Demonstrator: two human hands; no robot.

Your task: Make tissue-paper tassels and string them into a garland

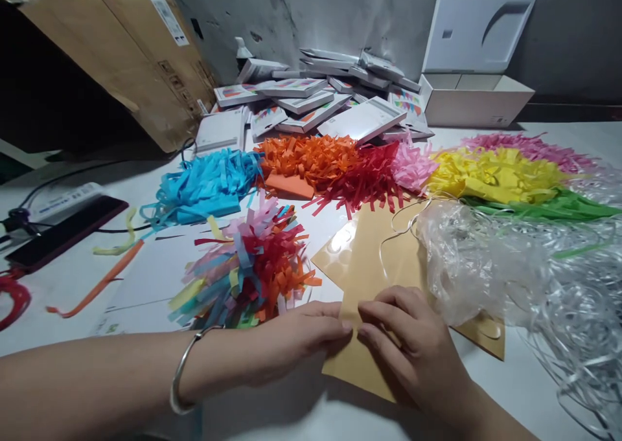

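My left hand (311, 329), with a silver bangle on its wrist, holds the left edge of a tan paper sheet (369, 253), thumb on top. My right hand (420, 347) is closed at the same sheet, its thumb and fingertips pressed together near the left thumb. Whether anything small is pinched there is too fine to tell. Under the sheet lies another tan piece with clear round dots (340, 250). A thin white string (383, 250) lies over the sheet's upper part. Left of my hands rests a bundle of mixed-colour paper tassels (247, 266).
Behind lie blue tassels (208, 182), orange tassels (311, 156), red tassels (374, 175) and yellow tassels (495, 172). Clear plastic bags and silvery string (578, 298) spread on the right. Flat boxes (301, 101), an open white box (476, 104), a carton (131, 59) and a phone (68, 230) surround them.
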